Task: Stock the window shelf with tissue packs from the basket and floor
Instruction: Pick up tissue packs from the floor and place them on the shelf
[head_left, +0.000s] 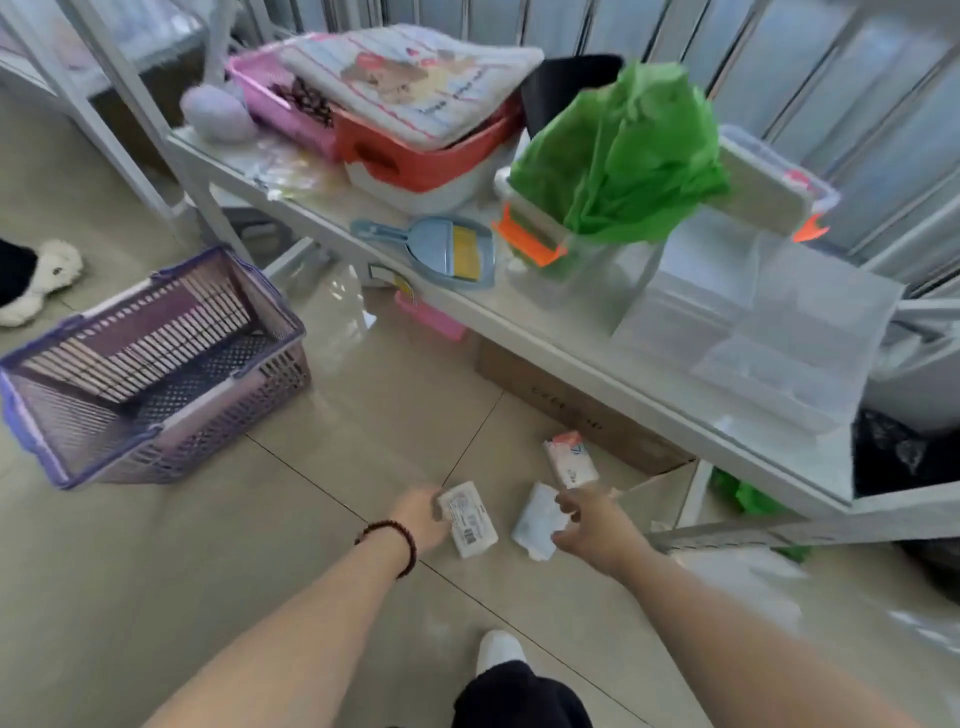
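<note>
Three tissue packs lie on the tiled floor below the window shelf (519, 322). My left hand (423, 517) grips the left edge of a white pack with a barcode label (470, 519). My right hand (592, 525) reaches down with its fingers around a crumpled white pack (535, 519). A third pack with a red-and-white print (570, 458) lies just beyond, touched by neither hand. The purple basket (156, 364) stands on the floor at the left, and nothing shows inside it.
The shelf carries a blue dustpan (436, 249), a clear box with a green bag (613, 171), red and pink bins (415, 156) and clear lids (753, 322). A cardboard box (571, 410) sits under the shelf. A plush toy (36, 280) lies at far left. My foot (498, 649) is below.
</note>
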